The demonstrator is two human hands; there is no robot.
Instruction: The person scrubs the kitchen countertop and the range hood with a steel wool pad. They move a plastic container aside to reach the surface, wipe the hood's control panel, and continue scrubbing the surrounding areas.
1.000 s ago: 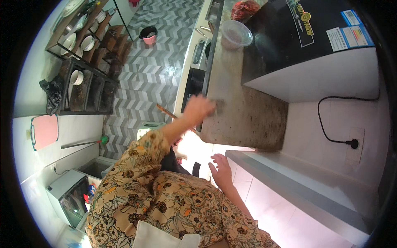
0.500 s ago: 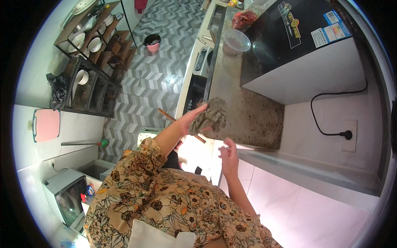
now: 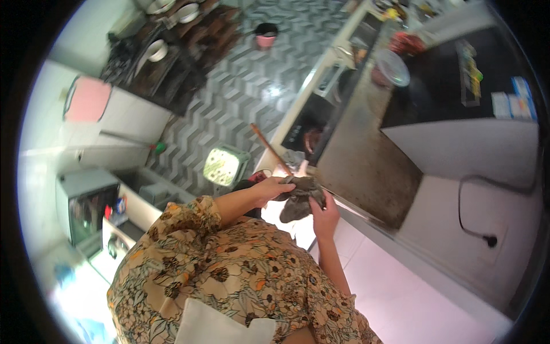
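Gripping opposite sides, left hand (image 3: 270,191) and right hand (image 3: 324,214) hold the bunched grey cloth (image 3: 297,205) between them, neither nearer. Its long axis cannot be told. The table (image 3: 366,172) lies ahead-right of both hands.

Forearms (image 3: 238,203) angled inward; left fingers (image 3: 285,187), right fingers (image 3: 329,200) pinched

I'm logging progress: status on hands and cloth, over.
Left hand, right hand gripping grey-brown cloth. Cloth bunched between them. Wooden stick just beyond.
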